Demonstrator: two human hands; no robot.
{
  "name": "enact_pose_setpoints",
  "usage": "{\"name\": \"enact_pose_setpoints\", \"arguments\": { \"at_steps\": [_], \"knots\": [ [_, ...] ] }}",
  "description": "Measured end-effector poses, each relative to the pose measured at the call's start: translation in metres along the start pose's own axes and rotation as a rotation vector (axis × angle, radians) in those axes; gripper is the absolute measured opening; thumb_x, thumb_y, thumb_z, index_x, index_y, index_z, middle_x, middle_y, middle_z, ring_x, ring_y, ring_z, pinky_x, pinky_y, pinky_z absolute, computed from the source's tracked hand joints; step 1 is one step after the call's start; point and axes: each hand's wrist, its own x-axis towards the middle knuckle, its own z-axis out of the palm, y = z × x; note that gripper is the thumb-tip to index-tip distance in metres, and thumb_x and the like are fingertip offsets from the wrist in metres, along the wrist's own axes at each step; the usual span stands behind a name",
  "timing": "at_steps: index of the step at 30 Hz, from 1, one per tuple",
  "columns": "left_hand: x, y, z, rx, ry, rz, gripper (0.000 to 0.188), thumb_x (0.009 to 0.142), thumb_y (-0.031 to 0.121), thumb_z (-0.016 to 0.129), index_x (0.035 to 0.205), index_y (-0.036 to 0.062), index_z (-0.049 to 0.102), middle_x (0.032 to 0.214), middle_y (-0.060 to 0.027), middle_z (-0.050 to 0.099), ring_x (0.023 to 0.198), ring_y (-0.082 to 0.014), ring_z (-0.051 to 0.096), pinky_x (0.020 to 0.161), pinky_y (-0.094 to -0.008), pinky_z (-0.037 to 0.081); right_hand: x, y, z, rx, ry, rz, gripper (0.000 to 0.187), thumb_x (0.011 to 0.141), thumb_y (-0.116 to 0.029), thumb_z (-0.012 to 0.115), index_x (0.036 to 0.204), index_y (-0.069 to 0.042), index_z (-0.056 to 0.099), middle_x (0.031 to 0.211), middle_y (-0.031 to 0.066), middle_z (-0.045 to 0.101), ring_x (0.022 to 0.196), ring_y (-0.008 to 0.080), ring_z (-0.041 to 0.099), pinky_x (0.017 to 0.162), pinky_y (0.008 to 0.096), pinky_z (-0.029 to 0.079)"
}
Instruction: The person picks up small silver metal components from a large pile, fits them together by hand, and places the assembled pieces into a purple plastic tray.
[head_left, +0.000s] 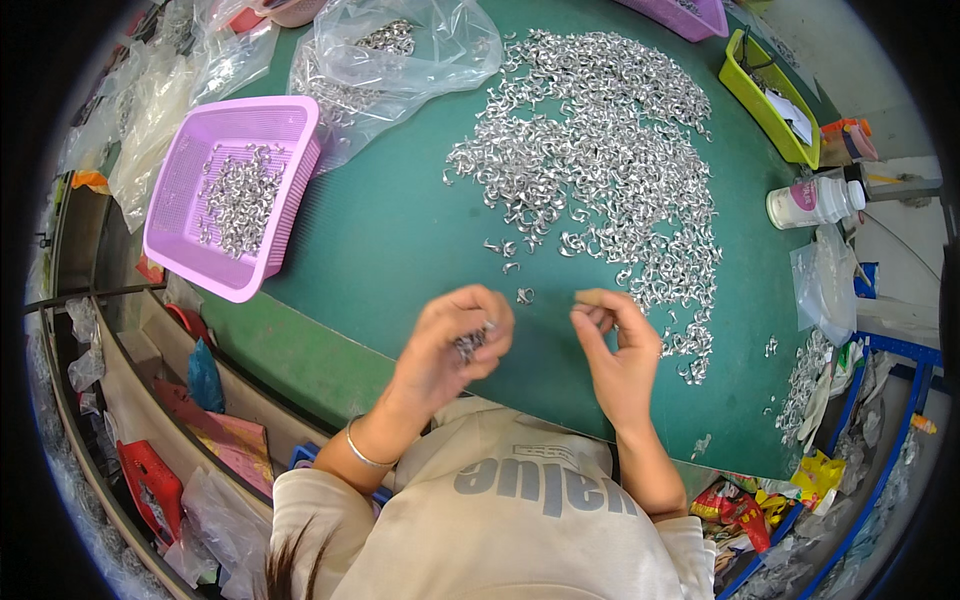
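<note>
We have both hands apart over the near part of the green, smooth surface (400, 220), and here's the left hand (456, 338), its fingers curled closed around a cluster of small, curved, shiny silver metal pieces (470, 344); it's a little blurred, but we can see them poking out by the fingertips. Across to the right hand (618, 335): thumb and forefinger come close at the tips, the other fingers bent in, and we cannot tell whether anything is pinched there. Between the two, just beyond, we spot a loose silver piece (525, 296) lying alone. Farther out, we've got a broad, sprawling heap of matching silver pieces (610, 130), trailing down past the right hand. And over to the left, we see a lilac, rectangular, mesh-sided plastic basket (168, 240) with more of them gathered inside.
</note>
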Motion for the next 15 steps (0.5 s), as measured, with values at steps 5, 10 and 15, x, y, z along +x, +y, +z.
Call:
{"name": "enact_pose_setpoints", "arguments": {
  "at_steps": [5,10,15],
  "knots": [
    [0.003,0.003,-0.016,0.048,0.209,0.127,0.014,0.08,0.014,0.047,0.075,0.0004,0.049,0.07,-0.0078,0.046,0.053,-0.0112,0.041,0.037,-0.0199,0.026,0.007,0.016,0.022,-0.541,-0.086,-0.235,0.023,0.066,-0.004,0.067,0.087,-0.003,0.059,0.084,0.0069,0.053,0.079,0.0239,0.048,0.067,0.0328,0.036],
    [0.005,-0.006,-0.024,0.24,0.309,0.008,0.028,0.09,0.024,0.044,0.072,0.0022,0.048,0.057,0.0015,0.036,0.045,-0.0051,0.03,0.036,-0.0174,0.022,0.005,0.029,0.032,-0.684,-0.089,-0.326,0.016,0.069,-0.005,0.065,0.082,-0.005,0.056,0.083,0.0058,0.051,0.078,0.0234,0.046,0.067,0.0346,0.033],
    [0.008,-0.015,-0.024,0.366,0.327,0.001,0.023,0.09,0.02,0.047,0.08,0.0011,0.054,0.053,0.0056,0.032,0.043,-0.0024,0.027,0.036,-0.0162,0.019,0.009,0.03,0.02,-0.612,-0.059,-0.296,0.016,0.07,-0.003,0.063,0.084,-0.003,0.056,0.085,0.0076,0.053,0.08,0.0247,0.048,0.067,0.0345,0.034]
  ]
}}
